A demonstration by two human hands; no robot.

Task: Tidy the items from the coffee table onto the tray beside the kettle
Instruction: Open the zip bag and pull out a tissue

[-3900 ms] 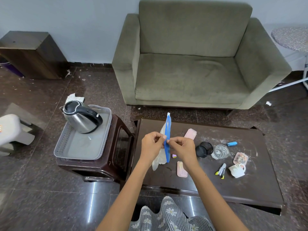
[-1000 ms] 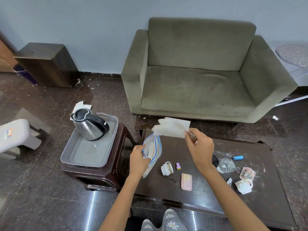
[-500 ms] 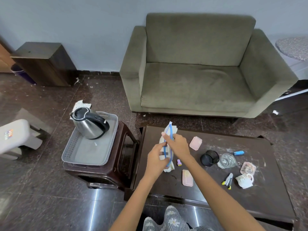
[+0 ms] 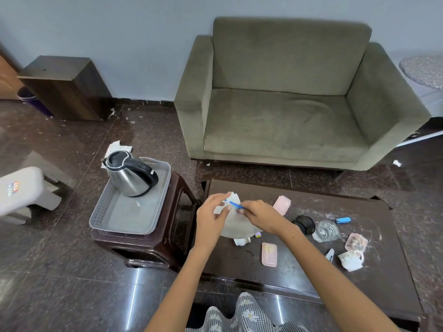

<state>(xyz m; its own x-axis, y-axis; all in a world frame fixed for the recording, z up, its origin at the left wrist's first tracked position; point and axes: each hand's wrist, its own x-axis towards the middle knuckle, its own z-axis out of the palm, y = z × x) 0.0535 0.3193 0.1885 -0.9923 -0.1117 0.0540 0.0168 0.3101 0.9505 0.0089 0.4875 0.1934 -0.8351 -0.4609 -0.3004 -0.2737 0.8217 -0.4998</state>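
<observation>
Two bare forearms are reaching out over the near edge of the dark table (image 4: 287,271), and both hands are meeting above its left end around one clear zip bag (image 4: 236,225) with a blue seal strip. The left hand (image 4: 211,218) is pinching the bag's upper left corner, its grip closed on the plastic, while the right hand (image 4: 260,215) is pinching the blue strip just beside it, thumb and fingers curled on it. Lying on the table near them are two pink cases: one pink case (image 4: 269,254) close to the front and another pink case (image 4: 282,204) further back. I am also counting two small patterned cups, one cup (image 4: 352,259) on its side at the right and one white cup (image 4: 242,241) partly hidden under the bag, along with one small purple piece (image 4: 258,234), one clip (image 4: 329,254), one patterned saucer (image 4: 356,242), one glass dish (image 4: 326,231), one black round lid (image 4: 304,224) and one blue lighter (image 4: 343,220). Left of the table, one grey tray (image 4: 115,219) is sitting on a brown stool (image 4: 153,240), carrying one steel kettle (image 4: 130,173) at its far end. Beyond, one olive sofa (image 4: 287,104) is standing against a pale wall on a dark polished stone floor, with one wooden cabinet (image 4: 64,87) at far left.
</observation>
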